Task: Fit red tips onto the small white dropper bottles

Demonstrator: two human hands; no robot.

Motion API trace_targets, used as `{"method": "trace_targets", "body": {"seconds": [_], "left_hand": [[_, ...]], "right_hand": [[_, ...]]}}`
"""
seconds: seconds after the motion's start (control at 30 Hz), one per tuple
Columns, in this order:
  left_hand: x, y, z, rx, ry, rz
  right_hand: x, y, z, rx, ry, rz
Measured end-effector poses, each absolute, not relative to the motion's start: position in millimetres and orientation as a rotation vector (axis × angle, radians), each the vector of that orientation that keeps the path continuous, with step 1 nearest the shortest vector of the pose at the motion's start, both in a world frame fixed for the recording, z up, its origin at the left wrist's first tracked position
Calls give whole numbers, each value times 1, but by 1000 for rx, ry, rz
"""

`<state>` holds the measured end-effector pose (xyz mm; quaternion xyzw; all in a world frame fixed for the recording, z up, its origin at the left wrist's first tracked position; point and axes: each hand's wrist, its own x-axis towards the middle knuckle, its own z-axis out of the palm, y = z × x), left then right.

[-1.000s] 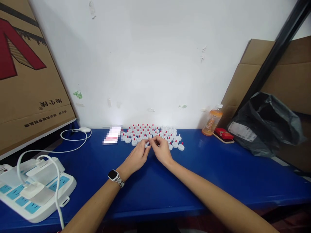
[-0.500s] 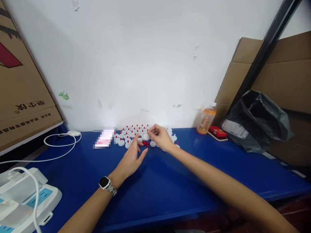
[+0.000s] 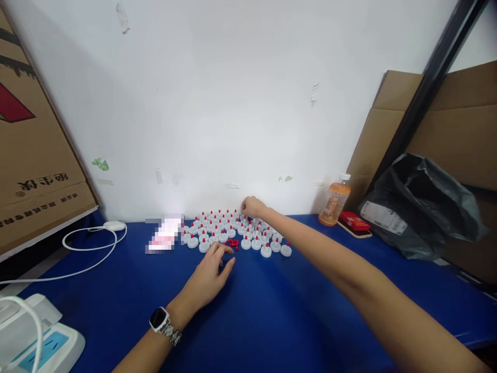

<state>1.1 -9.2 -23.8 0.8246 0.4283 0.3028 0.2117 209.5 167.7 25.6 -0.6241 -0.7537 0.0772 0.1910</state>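
The white caps [image 3: 233,232] with red tips stand in rows at the middle of the frame, on the blue table [image 3: 310,311] close to the wall. A few loose red tips [image 3: 233,242] lie on the table at the near edge of the rows, just right of the left fingertips.

A second ago both hands met at the front of the cluster, fingertips pinched together over one cap. Now they are apart. The right hand [image 3: 252,206] has stretched to the back row, by the wall; its fingers are curled down over a cap there, but whether they grip it or have just let it go I cannot tell. That reach suggests the piece handled a moment ago has gone to the rows. The left hand [image 3: 209,274] has dropped back and lies low on the table below the rows, fingers loosely spread and holding nothing, their tips just beside the loose red tips. A watch [image 3: 158,318] sits on its wrist.

Further out, a blurred pink-and-white item [image 3: 163,235] lies left of the caps. A white cable [image 3: 89,243] loops at centre left, and a power strip [image 3: 34,347] sits at lower left. At centre right stand an orange bottle [image 3: 334,201] and a red box [image 3: 354,221], with a black bag [image 3: 423,202] beyond them. Cardboard [image 3: 34,155] leans at upper left.
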Motion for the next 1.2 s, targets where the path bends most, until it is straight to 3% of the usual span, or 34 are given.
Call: {"method": "trace_targets", "body": {"seconds": [0.4,0.73,0.93,1.2], "left_hand": [[9,-3,-23,2276,1213,819],[10,-7,-23,2300,1228,809],[4,-7,-23,2283,1278,949],[1,-15,-19,2390,1206,986]], "right_hand": [[283,144,23,-1818,-1987,89],[258,127,23,-1616,-2211,195],[245,101,39,-1569,-2034,150],[185,5,21,-1083,-1914,634]]}}
